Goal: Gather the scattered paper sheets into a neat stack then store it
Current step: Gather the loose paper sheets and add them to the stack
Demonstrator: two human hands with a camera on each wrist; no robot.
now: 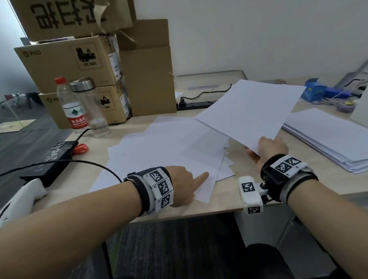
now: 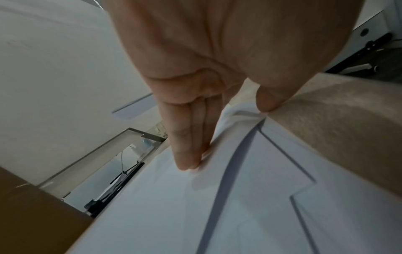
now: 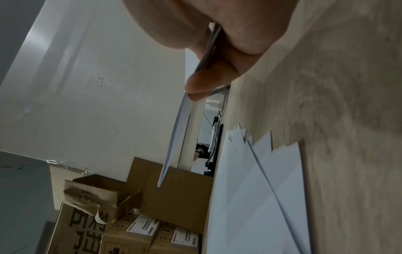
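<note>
Several white sheets lie fanned and overlapping on the wooden desk. My left hand is on their near corner. In the left wrist view its straight fingers and thumb press the top sheet and pinch up a small buckle between them. My right hand holds a few gathered sheets by their near edge, lifted and tilted above the desk. The right wrist view shows that thin bundle edge-on, clamped between thumb and fingers. A thick paper stack lies at the right.
Stacked cardboard boxes fill the back left, with a plastic water bottle and a glass bottle in front. A black device with cables sits at the left edge. A power strip and blue box lie behind.
</note>
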